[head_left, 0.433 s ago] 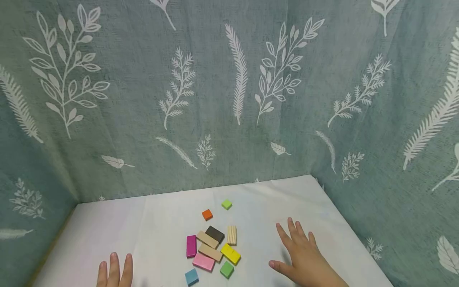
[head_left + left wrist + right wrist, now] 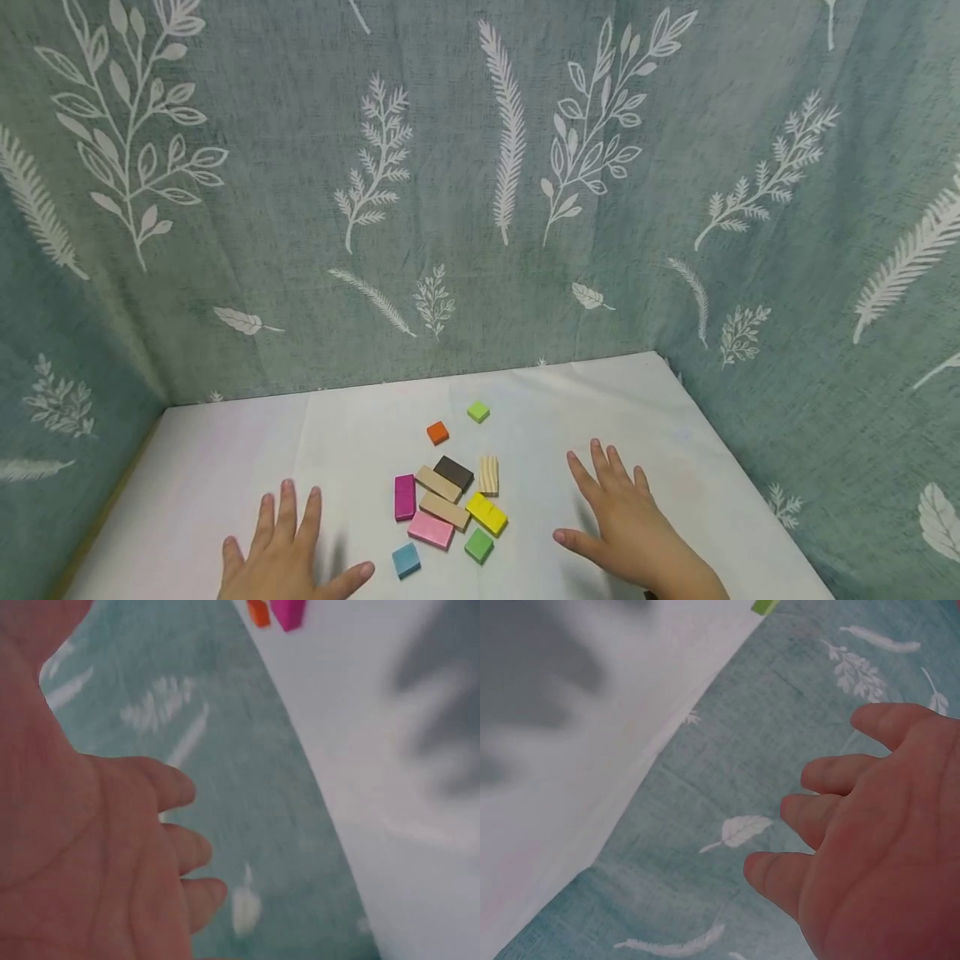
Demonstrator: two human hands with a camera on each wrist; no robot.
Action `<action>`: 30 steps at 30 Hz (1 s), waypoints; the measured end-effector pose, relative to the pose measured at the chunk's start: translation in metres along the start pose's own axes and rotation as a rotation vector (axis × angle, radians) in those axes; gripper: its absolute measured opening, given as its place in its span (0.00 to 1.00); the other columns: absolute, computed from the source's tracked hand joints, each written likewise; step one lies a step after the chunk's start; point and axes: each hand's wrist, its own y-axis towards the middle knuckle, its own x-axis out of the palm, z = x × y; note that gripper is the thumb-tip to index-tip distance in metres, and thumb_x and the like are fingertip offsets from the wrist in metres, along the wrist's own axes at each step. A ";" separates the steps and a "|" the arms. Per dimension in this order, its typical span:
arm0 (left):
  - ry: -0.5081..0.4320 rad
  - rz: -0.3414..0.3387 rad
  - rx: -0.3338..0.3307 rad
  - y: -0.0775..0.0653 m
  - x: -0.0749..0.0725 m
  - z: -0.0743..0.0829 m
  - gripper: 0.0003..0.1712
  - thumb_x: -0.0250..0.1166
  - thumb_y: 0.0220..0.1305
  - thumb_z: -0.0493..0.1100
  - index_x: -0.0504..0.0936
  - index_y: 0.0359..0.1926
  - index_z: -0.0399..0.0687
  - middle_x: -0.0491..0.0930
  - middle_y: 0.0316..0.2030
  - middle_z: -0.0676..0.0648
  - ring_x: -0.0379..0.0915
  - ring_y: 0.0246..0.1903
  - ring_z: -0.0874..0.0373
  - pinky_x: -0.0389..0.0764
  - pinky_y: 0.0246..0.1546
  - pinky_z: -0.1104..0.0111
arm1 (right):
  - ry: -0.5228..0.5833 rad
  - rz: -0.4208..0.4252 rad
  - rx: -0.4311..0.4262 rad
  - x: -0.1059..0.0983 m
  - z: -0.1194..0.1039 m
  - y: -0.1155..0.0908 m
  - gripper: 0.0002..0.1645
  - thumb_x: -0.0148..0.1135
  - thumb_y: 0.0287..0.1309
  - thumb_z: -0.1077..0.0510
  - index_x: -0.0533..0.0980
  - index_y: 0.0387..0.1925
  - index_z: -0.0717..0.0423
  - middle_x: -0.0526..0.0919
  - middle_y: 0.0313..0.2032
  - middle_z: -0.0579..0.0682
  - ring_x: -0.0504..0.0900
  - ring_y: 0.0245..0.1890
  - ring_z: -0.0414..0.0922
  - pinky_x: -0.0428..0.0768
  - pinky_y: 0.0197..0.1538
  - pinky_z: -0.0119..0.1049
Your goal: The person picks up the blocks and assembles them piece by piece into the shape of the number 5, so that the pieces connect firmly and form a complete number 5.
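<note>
My left hand (image 2: 281, 554) hovers palm down with fingers spread, left of a cluster of small wooden blocks. On the right side my right hand (image 2: 626, 533) is also spread over the white table, holding nothing. Between them lie a magenta block (image 2: 405, 497), a pink block (image 2: 431, 530), a yellow block (image 2: 487, 514), a dark brown block (image 2: 453, 474), two tan blocks (image 2: 446, 511), a striped wood block (image 2: 488, 476) and a green block (image 2: 479, 546). Nearest my left thumb is a blue block (image 2: 407, 561). In the left wrist view the bare palm (image 2: 82, 855) shows.
An orange block (image 2: 438, 432) and a light green block (image 2: 478, 412) lie farther back on the white table (image 2: 360, 417). Green-grey cloth (image 2: 465, 208) with white leaf prints hangs behind the table and along both sides.
My left hand has come farther into view, moving forward and to the right. The right hand has shifted slightly left. The head view has tilted down a little; the blocks keep their arrangement.
</note>
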 end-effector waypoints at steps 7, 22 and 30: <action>0.046 0.015 0.309 0.062 -0.032 0.064 0.60 0.70 0.49 0.75 0.65 0.75 0.45 0.47 0.78 0.30 0.41 0.77 0.30 0.47 0.66 0.25 | -0.007 -0.017 0.029 -0.001 -0.002 0.008 0.61 0.63 0.53 0.23 0.55 0.79 0.45 0.45 0.80 0.60 0.42 0.80 0.62 0.46 0.71 0.76; -0.056 -0.124 0.416 0.154 0.009 0.122 0.54 0.67 0.59 0.69 0.64 0.75 0.42 0.45 0.78 0.31 0.41 0.78 0.33 0.53 0.70 0.30 | -0.014 0.004 0.044 0.011 0.009 0.010 0.59 0.65 0.53 0.25 0.56 0.79 0.46 0.46 0.80 0.61 0.44 0.80 0.62 0.49 0.71 0.75; 0.121 -0.002 0.288 0.135 0.031 0.156 0.55 0.69 0.52 0.74 0.76 0.65 0.34 0.47 0.78 0.31 0.43 0.78 0.35 0.58 0.67 0.29 | 0.025 -0.013 0.065 0.012 0.020 0.014 0.59 0.64 0.54 0.25 0.55 0.79 0.46 0.44 0.80 0.60 0.42 0.80 0.62 0.46 0.71 0.75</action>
